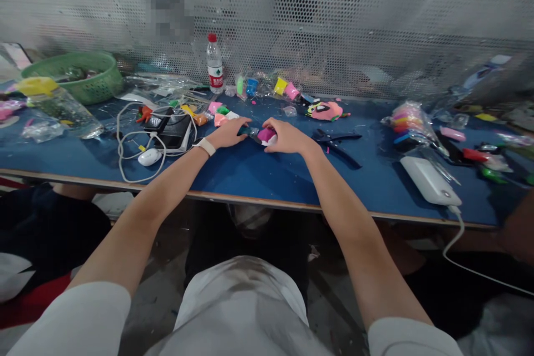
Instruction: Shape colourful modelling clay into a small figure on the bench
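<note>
My left hand (230, 132), with a pale band at the wrist, is closed with its fingertips on a small dark teal piece (247, 130). The piece has a clear or greyish end pointing right, and its kind is unclear. Just across from it, my right hand (284, 136) curls round a purple lump that looks like modelling clay (266, 134), with a white part at its lower side. Both hands are low over the blue table, a short gap apart. Pliers (340, 143) with dark handles lie to the right of my right hand. Behind them rests a pink clay figure (326, 111).
A water bottle (215, 69) stands near the perforated metal screen. Yellow, blue and pink clay pieces lie along the back. On the left are cabled black devices (173, 132), a clear tumbler (69, 108) and a green basket (98, 80). A white power bank (430, 181) lies right. People sit at both sides.
</note>
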{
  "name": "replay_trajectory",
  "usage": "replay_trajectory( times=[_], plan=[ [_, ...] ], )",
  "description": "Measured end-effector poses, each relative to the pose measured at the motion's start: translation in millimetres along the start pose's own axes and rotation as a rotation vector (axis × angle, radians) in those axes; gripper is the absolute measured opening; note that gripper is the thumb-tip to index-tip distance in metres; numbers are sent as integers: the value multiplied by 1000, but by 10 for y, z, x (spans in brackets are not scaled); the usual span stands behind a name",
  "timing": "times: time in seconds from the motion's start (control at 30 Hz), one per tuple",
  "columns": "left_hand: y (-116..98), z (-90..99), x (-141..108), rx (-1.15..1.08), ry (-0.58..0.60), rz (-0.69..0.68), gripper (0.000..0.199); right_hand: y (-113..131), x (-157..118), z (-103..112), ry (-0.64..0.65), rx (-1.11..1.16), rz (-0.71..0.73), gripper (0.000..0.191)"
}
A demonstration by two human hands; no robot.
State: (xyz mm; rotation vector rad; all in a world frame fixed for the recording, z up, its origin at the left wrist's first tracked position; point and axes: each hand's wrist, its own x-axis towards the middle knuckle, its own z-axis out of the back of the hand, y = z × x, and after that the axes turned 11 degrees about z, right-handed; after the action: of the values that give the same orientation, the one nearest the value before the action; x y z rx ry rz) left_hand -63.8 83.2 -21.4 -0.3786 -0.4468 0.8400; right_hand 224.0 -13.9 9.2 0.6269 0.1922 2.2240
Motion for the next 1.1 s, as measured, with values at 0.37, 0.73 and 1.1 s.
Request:
replay_trajectory(
  times=[0.37, 0.73, 1.1],
  plan=[
    [-117, 112, -47, 119, -76, 10, 69, 150, 20, 114, 26, 38, -34, 45],
    [218, 231, -31, 257, -420, 388, 45, 230, 4, 200, 150, 171, 29, 41],
    [419, 218, 87, 118, -437, 530, 30, 279, 41, 131, 114, 118, 72, 32]
  ],
)
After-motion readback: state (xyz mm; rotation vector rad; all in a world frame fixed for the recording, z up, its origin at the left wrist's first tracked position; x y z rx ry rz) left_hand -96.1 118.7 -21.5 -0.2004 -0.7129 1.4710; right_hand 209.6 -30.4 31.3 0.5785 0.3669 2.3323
